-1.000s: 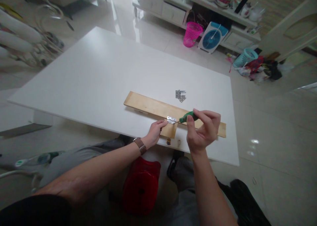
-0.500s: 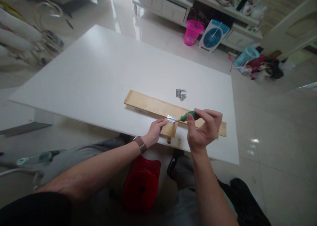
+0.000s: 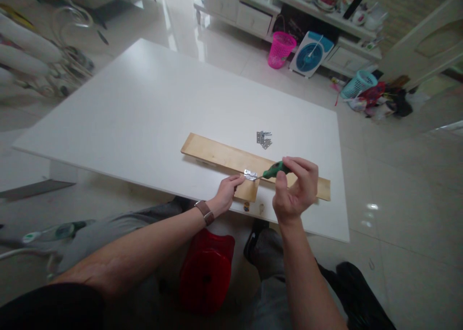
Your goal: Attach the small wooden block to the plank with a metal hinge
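obs: my left hand (image 3: 224, 195) is clamped at the left end of the silver hinge (image 3: 250, 174); cannot tell how much of that pinch is on metal and how much on the short wooden board (image 3: 248, 191). my right hand (image 3: 297, 190), well apart from the left, has its fingers closed around the rear of the green-handled screwdriver (image 3: 274, 170), tip at the hinge's near right side. the hinge lies where the short board meets the near edge of the long wooden board (image 3: 220, 152), on the white table (image 3: 144, 103).

method, my judgement: the driver leans low, so raising the handle nearer upright should seat the tip better and spare the screw head. turn slowly, press along the shaft, and pin the hinge so it cannot creep. left fingertips are best clear of the tip's slipping line. screw too small to make out.

count: hands, 2; screwdriver, 1; boards, 2; hinge at the joint, 1; loose hardware pile (image 3: 263, 139), overlapping plates and thin pieces, not countable; small items by the near edge (image 3: 246, 206), 2; red stool (image 3: 206, 277), 1.
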`<state>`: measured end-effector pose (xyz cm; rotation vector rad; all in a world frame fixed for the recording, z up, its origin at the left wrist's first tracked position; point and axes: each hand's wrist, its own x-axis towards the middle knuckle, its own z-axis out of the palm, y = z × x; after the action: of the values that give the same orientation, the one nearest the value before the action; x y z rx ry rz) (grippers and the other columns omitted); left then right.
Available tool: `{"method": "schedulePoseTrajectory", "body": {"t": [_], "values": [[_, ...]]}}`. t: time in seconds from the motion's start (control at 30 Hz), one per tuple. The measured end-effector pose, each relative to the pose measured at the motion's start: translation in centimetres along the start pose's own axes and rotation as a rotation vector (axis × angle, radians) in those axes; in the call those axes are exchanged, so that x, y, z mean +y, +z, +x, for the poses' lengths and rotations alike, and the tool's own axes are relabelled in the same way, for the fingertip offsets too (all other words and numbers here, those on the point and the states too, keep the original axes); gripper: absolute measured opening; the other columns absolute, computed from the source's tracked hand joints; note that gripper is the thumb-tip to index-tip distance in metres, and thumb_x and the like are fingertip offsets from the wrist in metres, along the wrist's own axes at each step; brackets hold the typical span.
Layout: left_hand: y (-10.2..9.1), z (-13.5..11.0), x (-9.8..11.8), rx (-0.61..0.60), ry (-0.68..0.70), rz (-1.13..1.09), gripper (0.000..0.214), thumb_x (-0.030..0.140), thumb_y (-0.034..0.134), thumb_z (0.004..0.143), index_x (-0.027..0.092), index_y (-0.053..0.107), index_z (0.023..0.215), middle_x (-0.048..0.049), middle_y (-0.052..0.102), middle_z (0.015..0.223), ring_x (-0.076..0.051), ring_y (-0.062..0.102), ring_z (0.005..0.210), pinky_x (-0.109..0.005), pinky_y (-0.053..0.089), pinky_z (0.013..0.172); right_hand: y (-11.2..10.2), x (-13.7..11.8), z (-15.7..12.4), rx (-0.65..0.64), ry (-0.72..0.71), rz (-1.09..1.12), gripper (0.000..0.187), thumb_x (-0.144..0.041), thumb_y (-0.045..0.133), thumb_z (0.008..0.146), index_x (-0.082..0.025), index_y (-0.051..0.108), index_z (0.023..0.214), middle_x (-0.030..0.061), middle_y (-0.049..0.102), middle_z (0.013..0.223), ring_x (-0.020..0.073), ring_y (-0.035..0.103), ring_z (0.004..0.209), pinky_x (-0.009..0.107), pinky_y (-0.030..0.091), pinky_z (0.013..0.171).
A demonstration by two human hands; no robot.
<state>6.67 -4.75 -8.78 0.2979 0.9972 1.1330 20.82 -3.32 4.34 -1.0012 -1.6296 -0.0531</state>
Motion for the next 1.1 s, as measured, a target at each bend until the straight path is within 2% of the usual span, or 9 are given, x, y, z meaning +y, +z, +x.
{"method": "schedulePoseTrajectory", "body": {"t": [0.1,0.27,0.33,0.4,0.53,0.77,0.83,0.97,1.1], "values": [[-0.05,0.0,0.02,-0.009,0.002,0.009,0.033,0.04,0.095,0.066,0.016,0.08,0.083,-0.0083,0.078,0.093,-0.022,0.067,0.087,-0.032,0.05,0.081,0.06,0.11,-0.05,-0.021,-0.008,0.05,0.032,-0.016,0.056,0.1,-0.026,0.072,0.126,0.0076,0.074,0.117,0.0242,0.072,0.111,0.047,0.063,0.09],[-0.02,0.03,0.13,-0.011,-0.005,-0.006,0.034,0.038,0.095,0.065,0.015,0.081,0.086,-0.0091,0.079,0.096,-0.022,0.067,0.089,-0.032,0.05,0.081,0.16,0.21,0.14,0.059,-0.027,0.006,0.026,-0.016,0.077,0.091,-0.028,0.076,0.114,0.0015,0.066,0.099,0.0165,0.068,0.092,0.032,0.058,0.073],[0.0,0.04,0.14,-0.009,-0.011,-0.01,0.034,0.037,0.096,0.064,0.015,0.081,0.085,-0.0087,0.079,0.096,-0.022,0.067,0.089,-0.032,0.05,0.081,0.09,0.18,0.17,0.061,-0.019,-0.01,0.025,-0.019,0.08,0.09,-0.028,0.077,0.113,0.0009,0.063,0.098,0.0157,0.067,0.09,0.03,0.057,0.072],[0.01,0.06,0.13,-0.013,-0.017,-0.012,0.033,0.038,0.096,0.064,0.016,0.08,0.083,-0.0081,0.078,0.093,-0.022,0.067,0.088,-0.032,0.049,0.08,0.0,0.11,0.14,0.026,-0.011,-0.001,0.025,-0.021,0.072,0.095,-0.028,0.077,0.118,0.0037,0.067,0.105,0.0187,0.07,0.097,0.035,0.06,0.076],[0.0,0.06,0.08,-0.004,-0.003,0.0,0.032,0.038,0.095,0.064,0.016,0.08,0.081,-0.0078,0.078,0.091,-0.021,0.066,0.085,-0.032,0.048,0.079,-0.08,-0.01,0.05,-0.029,-0.02,0.026,0.037,-0.015,0.055,0.1,-0.028,0.073,0.129,0.0067,0.075,0.115,0.0232,0.073,0.108,0.047,0.064,0.089],[0.06,-0.08,0.15,-0.013,0.019,0.005,0.031,0.038,0.094,0.067,0.016,0.081,0.084,-0.0089,0.079,0.098,-0.023,0.067,0.094,-0.033,0.05,0.087,0.06,-0.1,0.15,0.031,-0.005,-0.019,0.027,-0.017,0.075,0.092,-0.03,0.078,0.116,0.0028,0.068,0.101,0.018,0.07,0.094,0.034,0.06,0.074],[0.07,-0.08,0.14,-0.007,0.019,0.001,0.031,0.038,0.094,0.067,0.016,0.081,0.084,-0.009,0.079,0.097,-0.023,0.067,0.094,-0.033,0.05,0.088,0.12,-0.02,0.1,0.031,-0.009,0.004,0.028,-0.018,0.073,0.094,-0.03,0.077,0.119,0.0039,0.069,0.105,0.0192,0.071,0.097,0.035,0.06,0.075],[0.09,-0.01,0.1,0.0,0.024,-0.011,0.031,0.036,0.095,0.065,0.015,0.08,0.082,-0.0085,0.079,0.094,-0.022,0.067,0.089,-0.032,0.049,0.084,0.23,0.19,-0.11,-0.015,-0.007,0.08,0.036,-0.015,0.06,0.098,-0.029,0.074,0.128,0.007,0.076,0.118,0.0242,0.072,0.109,0.046,0.063,0.085],[0.08,0.04,0.08,0.007,0.023,-0.015,0.032,0.037,0.095,0.063,0.015,0.08,0.081,-0.0079,0.078,0.092,-0.023,0.066,0.088,-0.032,0.049,0.082,0.17,0.17,-0.15,-0.018,0.002,0.076,0.036,-0.014,0.061,0.097,-0.029,0.073,0.127,0.0061,0.077,0.114,0.0237,0.072,0.107,0.046,0.063,0.085]]}}
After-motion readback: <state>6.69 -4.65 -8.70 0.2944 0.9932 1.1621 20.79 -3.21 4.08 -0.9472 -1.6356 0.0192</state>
